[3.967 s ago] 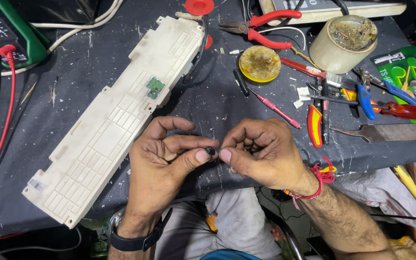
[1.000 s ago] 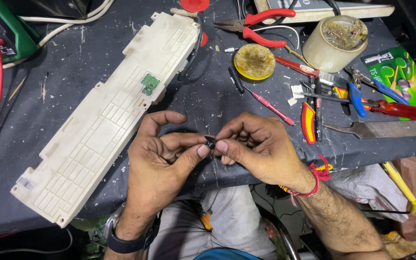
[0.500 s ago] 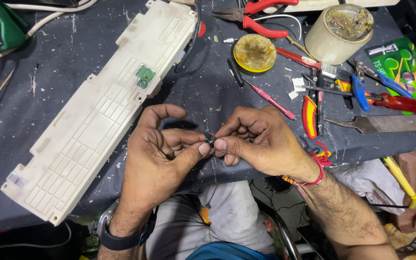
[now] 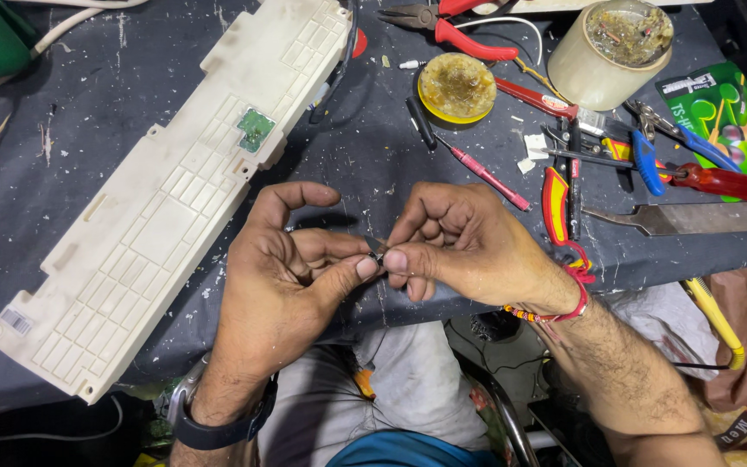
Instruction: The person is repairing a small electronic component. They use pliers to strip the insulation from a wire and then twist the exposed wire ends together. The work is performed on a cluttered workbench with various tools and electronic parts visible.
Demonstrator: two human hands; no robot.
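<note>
At lower centre of the frame, the left hand (image 4: 283, 277) and right hand (image 4: 460, 242) meet thumb to thumb, each grip pinching a tiny dark component (image 4: 377, 254) between fingertips. Beyond, on the dark table (image 4: 88, 112), a long cream plastic panel (image 4: 175, 190) runs diagonally; red-handled pliers (image 4: 451, 26) lie top centre.

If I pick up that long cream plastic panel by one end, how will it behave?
The cream plastic panel probably feels light for its size: it looks like a thin ribbed shell. Being long and narrow, it may flex or swing. It lies flat on the table, so rolling seems unlikely.
</note>
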